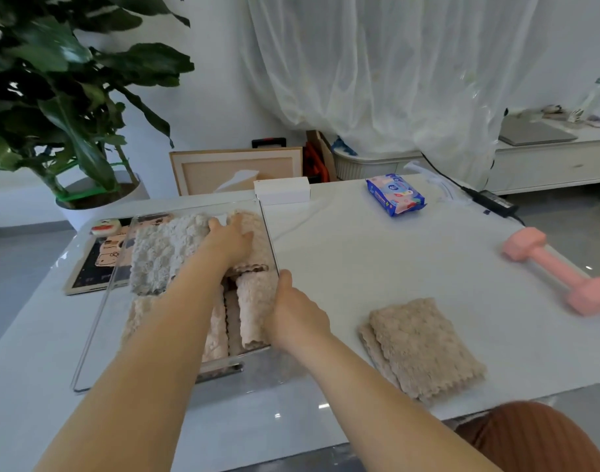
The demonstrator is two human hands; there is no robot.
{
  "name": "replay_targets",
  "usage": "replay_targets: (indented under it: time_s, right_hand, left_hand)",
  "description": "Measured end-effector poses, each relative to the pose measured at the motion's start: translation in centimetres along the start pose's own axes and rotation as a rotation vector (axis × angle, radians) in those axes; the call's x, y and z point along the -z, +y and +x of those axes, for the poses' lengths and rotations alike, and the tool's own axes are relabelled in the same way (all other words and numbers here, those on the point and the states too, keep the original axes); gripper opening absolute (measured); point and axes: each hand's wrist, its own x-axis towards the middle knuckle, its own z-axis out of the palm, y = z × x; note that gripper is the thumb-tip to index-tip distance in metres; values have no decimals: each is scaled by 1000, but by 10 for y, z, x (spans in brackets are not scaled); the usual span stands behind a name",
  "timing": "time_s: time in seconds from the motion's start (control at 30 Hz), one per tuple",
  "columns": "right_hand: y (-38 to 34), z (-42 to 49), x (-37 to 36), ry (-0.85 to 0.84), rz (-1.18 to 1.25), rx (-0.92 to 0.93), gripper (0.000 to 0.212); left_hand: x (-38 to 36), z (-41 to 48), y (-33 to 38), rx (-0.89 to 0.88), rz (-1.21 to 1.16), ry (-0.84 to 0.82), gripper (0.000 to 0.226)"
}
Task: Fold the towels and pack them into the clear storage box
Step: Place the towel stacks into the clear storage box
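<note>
Packing looks nearly done: several towels fill the clear box on the table; left hand presses flat on one; right hand sits at the box wall, grip unclear; folded stack waits outside.

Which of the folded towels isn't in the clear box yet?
The beige towel lying alone on the white table, right of the clear storage box. All the other towels are already inside the box.

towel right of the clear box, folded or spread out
Folded. The towel lies on the table as a compact rectangle, a second scalloped layer showing under its left edge.
</note>
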Motion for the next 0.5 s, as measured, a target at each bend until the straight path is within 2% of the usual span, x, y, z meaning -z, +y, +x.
replay_targets:
  time_s: [0.07, 0.17, 0.2, 0.23, 0.3, 0.33, 0.37, 0.43, 0.5]
  right_hand:
    - [4, 0, 3, -89, 115, 19, 73]
    - [28, -2, 11, -223, 545, 31, 62]
    - [42, -6, 13, -164, 664, 27, 55]
    - [58, -8, 13, -37, 729, 4, 43]
    - [95, -15, 17, 277, 689, -47, 23]
    - [115, -19, 19, 385, 631, -86, 18]
    - [132, -21, 23, 461, 566, -132, 22]
    - [170, -29, 32, 564, 345, -240, 33]
    - [200, -33, 39, 545, 95, -363, 36]
  left_hand:
    - [10, -21, 6, -40, -6, 69, 54]
    - [10, -69, 33, -242, -209, 292, 42]
    - [6, -86, 46, -312, -306, 320, 38]
    - [0, -99, 57, -350, -394, 299, 35]
    - [-21, -119, 76, -350, -571, 182, 25]
    - [-37, -127, 85, -319, -649, 121, 21]
    - [-53, -135, 91, -288, -685, 80, 19]
    - [-93, -148, 107, -234, -640, -9, 18]
    - [-132, -161, 117, -152, -490, -124, 18]
